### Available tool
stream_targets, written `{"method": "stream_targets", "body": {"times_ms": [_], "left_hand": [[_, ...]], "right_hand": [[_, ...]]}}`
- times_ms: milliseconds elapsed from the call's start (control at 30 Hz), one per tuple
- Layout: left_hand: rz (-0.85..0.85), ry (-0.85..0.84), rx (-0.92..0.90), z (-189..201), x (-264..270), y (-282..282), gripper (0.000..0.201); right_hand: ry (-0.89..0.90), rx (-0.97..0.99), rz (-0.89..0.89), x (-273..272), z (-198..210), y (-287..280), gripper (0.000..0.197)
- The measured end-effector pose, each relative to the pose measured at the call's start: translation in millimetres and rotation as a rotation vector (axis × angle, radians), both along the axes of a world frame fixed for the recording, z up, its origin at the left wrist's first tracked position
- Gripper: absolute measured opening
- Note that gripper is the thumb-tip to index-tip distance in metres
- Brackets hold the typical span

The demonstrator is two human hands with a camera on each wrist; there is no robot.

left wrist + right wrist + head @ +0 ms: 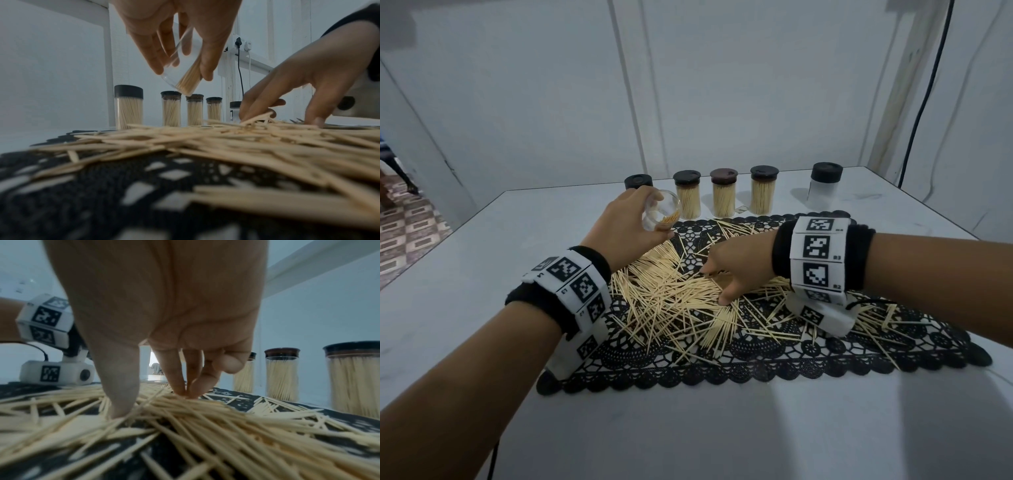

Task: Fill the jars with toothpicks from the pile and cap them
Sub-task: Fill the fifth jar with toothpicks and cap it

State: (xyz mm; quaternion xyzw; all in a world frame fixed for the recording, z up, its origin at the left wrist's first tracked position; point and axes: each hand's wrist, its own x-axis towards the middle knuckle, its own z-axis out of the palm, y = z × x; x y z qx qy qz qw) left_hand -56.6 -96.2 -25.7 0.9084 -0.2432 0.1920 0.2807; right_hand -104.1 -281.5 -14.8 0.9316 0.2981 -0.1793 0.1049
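Note:
My left hand (635, 219) grips a clear open jar (662, 214), tilted over the far left of the pile, mouth towards me. A small bundle of toothpicks lies inside the jar (185, 78). Loose toothpicks (671, 301) are heaped on a black lace mat (791, 359). My right hand (717, 286) reaches down onto the heap. Its thumb (121, 408) and bunched fingertips (185, 392) press into the toothpicks, a bundle's width apart. Nothing is lifted clear of the pile.
Three filled, capped jars (723, 197) stand in a row behind the mat, with a fourth (638, 181) partly hidden by my left hand. An empty capped jar (825, 185) stands at the back right. The white table (482, 257) ends at walls behind and right.

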Motion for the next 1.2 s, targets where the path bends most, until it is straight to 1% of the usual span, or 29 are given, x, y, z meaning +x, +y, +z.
{"method": "stream_targets", "body": {"times_ms": [33, 100, 233, 367, 500, 633, 667, 733, 767, 833, 900, 967, 1000, 1100, 1200], "left_hand": [[-0.002, 0.0, -0.001, -0.2, -0.2, -0.3, 0.051], [-0.001, -0.003, -0.007, -0.2, 0.1, -0.4, 0.051], [0.0, 0.005, -0.016, -0.6, 0.7, -0.3, 0.051], [-0.003, 0.013, -0.018, -0.8, 0.9, -0.5, 0.052], [-0.007, 0.01, -0.016, -0.7, 0.3, -0.3, 0.052], [-0.005, 0.004, -0.013, -0.5, -0.5, -0.6, 0.052], [-0.004, 0.002, -0.011, -0.3, -0.4, -0.5, 0.052], [-0.005, 0.001, -0.007, -0.2, -0.2, -0.4, 0.052], [-0.005, 0.001, -0.007, 0.0, -0.1, -0.2, 0.052], [-0.002, 0.004, -0.007, 0.0, -0.1, -0.2, 0.052], [0.003, 0.004, -0.005, -0.1, -0.2, -0.4, 0.052], [0.002, 0.012, -0.005, -0.3, -0.3, -0.6, 0.053], [0.0, 0.017, -0.002, -0.4, -0.3, -0.7, 0.053], [-0.001, 0.016, 0.009, -0.5, 0.0, -0.9, 0.052], [0.001, 0.014, 0.016, -0.3, -0.3, -0.9, 0.051]], "right_hand": [[-0.001, 0.008, 0.014, -0.6, -0.3, 1.3, 0.019], [-0.017, 0.019, 0.043, 0.3, -0.7, 4.2, 0.025], [-0.061, 0.023, 0.081, 3.4, 0.9, 8.2, 0.012], [-0.091, 0.024, 0.114, 4.3, 0.5, 10.4, 0.007], [-0.103, -0.028, 0.13, 5.3, 1.1, 15.7, 0.015], [-0.154, -0.091, 0.157, 4.6, -0.5, 20.5, 0.021], [-0.158, -0.099, 0.158, 5.0, -0.6, 20.7, 0.021], [-0.155, -0.104, 0.151, 7.1, -1.9, 20.5, 0.014], [-0.162, -0.105, 0.146, 7.6, -2.6, 19.9, 0.018], [-0.167, -0.125, 0.145, 6.3, -2.9, 20.7, 0.033], [-0.169, -0.093, 0.146, 5.4, -4.1, 20.6, 0.031], [-0.145, -0.048, 0.13, 6.1, -4.1, 19.0, 0.021], [-0.132, -0.026, 0.116, 6.9, -3.6, 17.3, 0.019], [-0.136, 0.033, 0.089, 8.8, -0.7, 11.4, 0.029], [-0.166, 0.14, 0.05, 8.2, 5.1, 4.5, 0.031]]}}
